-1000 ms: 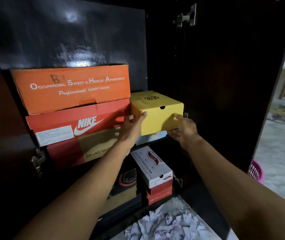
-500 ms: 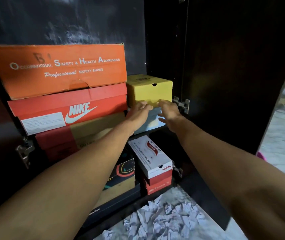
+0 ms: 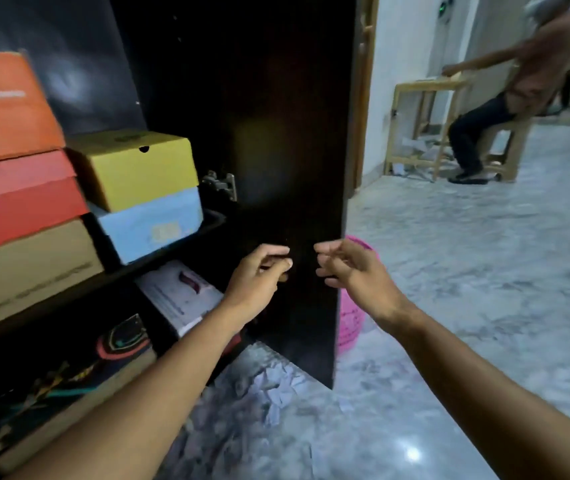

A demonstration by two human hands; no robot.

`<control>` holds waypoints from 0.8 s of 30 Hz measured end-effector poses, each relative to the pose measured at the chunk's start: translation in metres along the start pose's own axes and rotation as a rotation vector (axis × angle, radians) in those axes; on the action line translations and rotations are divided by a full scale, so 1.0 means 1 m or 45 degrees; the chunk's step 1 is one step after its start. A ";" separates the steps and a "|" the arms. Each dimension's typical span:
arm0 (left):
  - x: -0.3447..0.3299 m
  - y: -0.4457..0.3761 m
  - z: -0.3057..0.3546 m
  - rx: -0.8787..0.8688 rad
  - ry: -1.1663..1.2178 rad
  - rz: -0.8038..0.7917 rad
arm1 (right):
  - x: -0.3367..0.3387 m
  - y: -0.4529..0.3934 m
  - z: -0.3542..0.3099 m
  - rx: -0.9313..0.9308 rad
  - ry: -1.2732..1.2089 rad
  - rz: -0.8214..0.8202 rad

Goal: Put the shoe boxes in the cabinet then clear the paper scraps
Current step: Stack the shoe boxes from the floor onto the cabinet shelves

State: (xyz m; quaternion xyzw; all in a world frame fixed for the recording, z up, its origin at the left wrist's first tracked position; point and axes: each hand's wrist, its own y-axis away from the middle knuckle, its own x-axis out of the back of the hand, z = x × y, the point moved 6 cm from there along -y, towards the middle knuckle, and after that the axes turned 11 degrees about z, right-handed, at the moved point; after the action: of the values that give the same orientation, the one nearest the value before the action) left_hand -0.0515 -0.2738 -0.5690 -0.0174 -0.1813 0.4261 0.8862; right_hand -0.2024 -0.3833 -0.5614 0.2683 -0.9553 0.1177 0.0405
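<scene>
The yellow shoe box sits inside the dark cabinet on a light blue box, beside a stack of orange, red and brown boxes. A white box lies on the lower shelf. My left hand and my right hand hang in front of the open cabinet door, fingers loosely curled, holding nothing. Crumpled paper scraps lie on the floor below my arms.
A pink basket stands on the marble floor behind the cabinet door. At the back right a person sits by a wooden table with paper under it. The floor to the right is bare marble.
Both hands have let go of the yellow box and pulled back down and right, away from the shelf. My view has swung right, showing the room and the basket.
</scene>
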 end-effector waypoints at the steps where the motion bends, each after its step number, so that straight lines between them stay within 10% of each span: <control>1: -0.024 0.009 -0.001 0.016 0.007 -0.054 | 0.028 0.007 0.012 -0.001 0.026 0.040; 24: -0.565 0.302 -0.097 0.483 -0.170 -1.276 | 0.555 0.336 0.349 -0.983 0.471 1.627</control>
State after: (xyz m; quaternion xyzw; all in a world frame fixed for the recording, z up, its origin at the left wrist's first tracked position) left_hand -0.5679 -0.5003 -0.8888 0.2588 -0.1432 -0.0233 0.9550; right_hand -0.8564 -0.4707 -0.8899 -0.3930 -0.8757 -0.1807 0.2144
